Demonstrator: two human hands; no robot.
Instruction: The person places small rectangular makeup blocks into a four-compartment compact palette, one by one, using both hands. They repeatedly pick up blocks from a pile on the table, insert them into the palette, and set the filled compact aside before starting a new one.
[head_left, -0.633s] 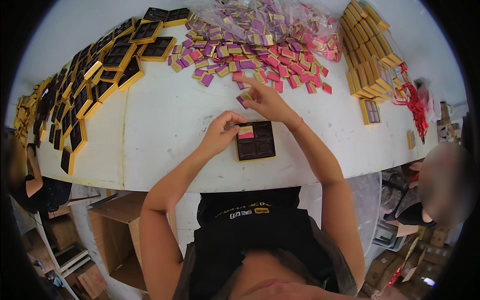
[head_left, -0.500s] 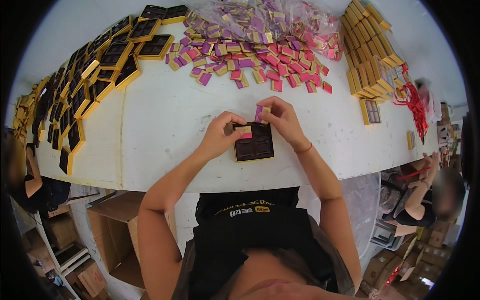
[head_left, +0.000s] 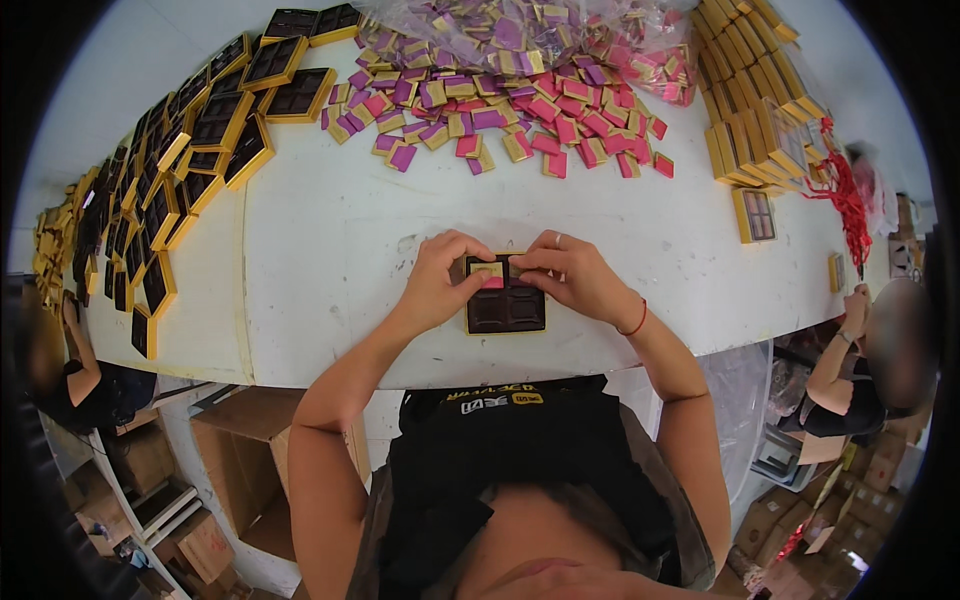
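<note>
A gold-edged box with a dark brown tray [head_left: 506,312] of square compartments lies in front of me. In its far left compartment sits a pink-and-gold wrapped piece [head_left: 490,280], pinched between the thumb and fingers of my left hand [head_left: 445,275]. My right hand [head_left: 572,272] reaches over the far right compartment with its fingertips pressed together and pointing down into it. Those fingers hide the purple-and-gold wrapped piece that they carried. Both near compartments show bare brown plastic.
Loose purple, pink and gold pieces [head_left: 500,120] heap at the far middle, partly under a clear plastic bag [head_left: 480,35]. Stacked dark-tray boxes [head_left: 220,120] stand left. Closed gold boxes [head_left: 760,140] and red ribbons [head_left: 850,200] are right. People sit at both ends; an open carton [head_left: 250,440] stands below.
My right hand has lowered the purple-and-gold piece from above the box's far edge into the far right compartment. My left hand stays at the pink-and-gold piece. The whole view has shifted slightly.
</note>
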